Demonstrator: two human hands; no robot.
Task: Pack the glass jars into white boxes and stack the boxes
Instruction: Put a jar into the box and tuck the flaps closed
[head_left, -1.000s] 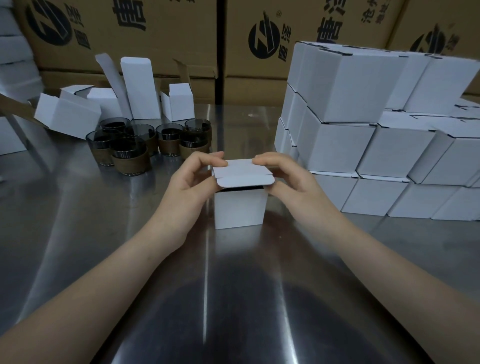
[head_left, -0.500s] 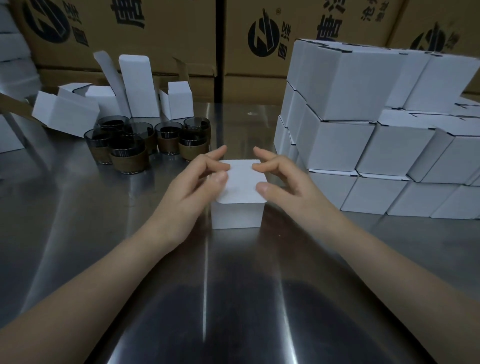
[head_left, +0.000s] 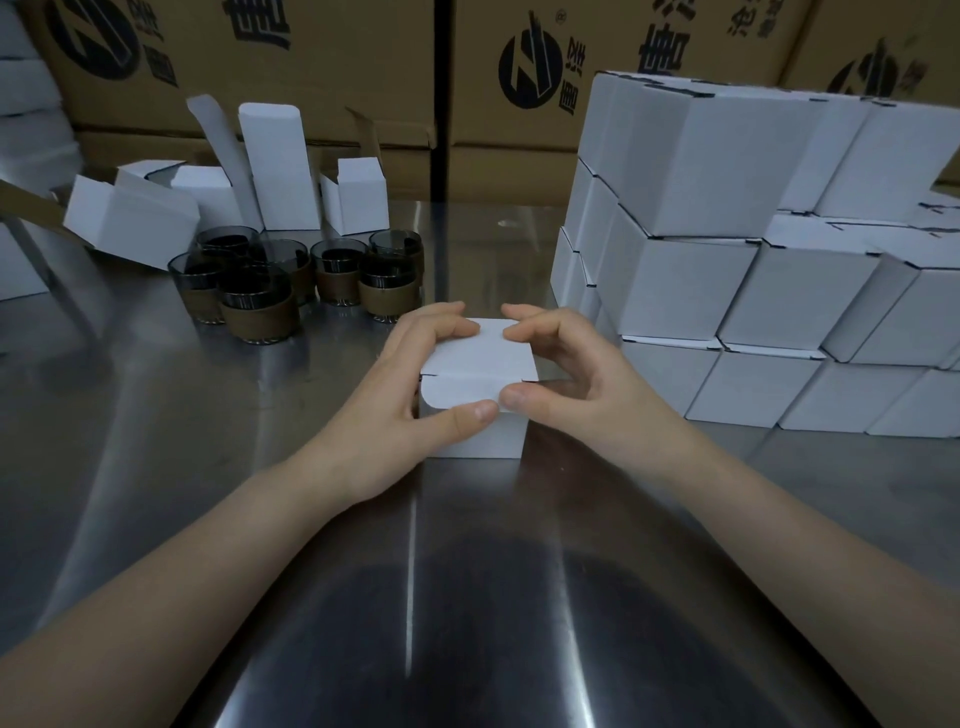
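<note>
A small white box (head_left: 480, 364) stands on the steel table (head_left: 156, 441) in the middle, its lid folded down and the rounded tuck flap hanging over the front face. My left hand (head_left: 410, 384) grips its left side, thumb on the flap and fingers curled over the top. My right hand (head_left: 566, 374) holds the right side, thumb on the flap's edge, fingers curled at the back rim. Several glass jars (head_left: 260, 306) with brown bands stand to the left behind. A stack of shut white boxes (head_left: 727, 270) rises at the right.
Several open white boxes (head_left: 280, 171) stand and lie behind the jars at the back left. Brown cartons (head_left: 322, 62) with black print line the back wall. The table's near part reflects light.
The lid, half raised a second ago, has been folded flat on the box. Both thumbs have moved down to the front flap. The box has stayed in place.
</note>
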